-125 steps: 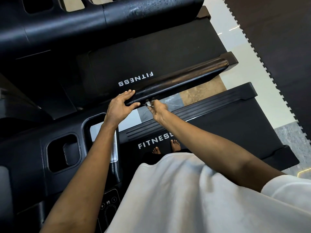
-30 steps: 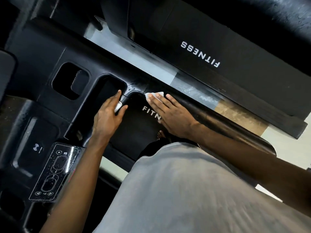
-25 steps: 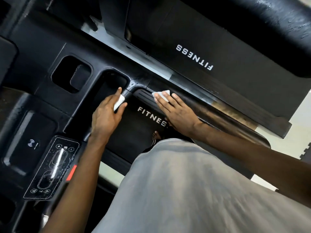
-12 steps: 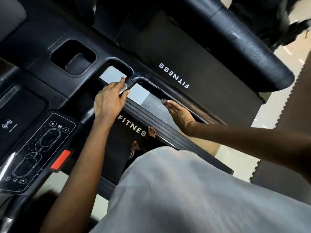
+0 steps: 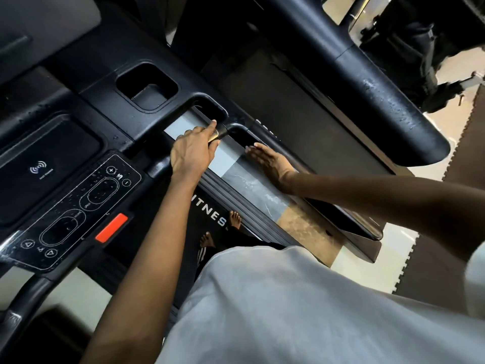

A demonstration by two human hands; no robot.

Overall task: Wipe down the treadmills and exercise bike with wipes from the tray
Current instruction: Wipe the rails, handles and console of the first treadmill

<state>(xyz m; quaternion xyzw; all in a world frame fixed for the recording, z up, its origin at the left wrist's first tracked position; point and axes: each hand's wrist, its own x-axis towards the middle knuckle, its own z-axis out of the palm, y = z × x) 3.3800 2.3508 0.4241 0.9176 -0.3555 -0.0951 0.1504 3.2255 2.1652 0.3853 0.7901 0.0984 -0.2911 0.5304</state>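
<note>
Presently: treadmill (image 5: 86,82), black; console far left, belt underfoot. Left hand (image 5: 193,153) laid over the console's grip bar (image 5: 228,128), index finger straight. Right hand (image 5: 271,165) just right of it, apart, flat with straight fingers over the side rail (image 5: 349,219); contact unclear. Whether a wipe lies beneath either palm cannot be told.

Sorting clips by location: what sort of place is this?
Most likely a gym: a treadmill console with control buttons and a red stop tab, a running belt underfoot, and interlocking floor mats.
</note>
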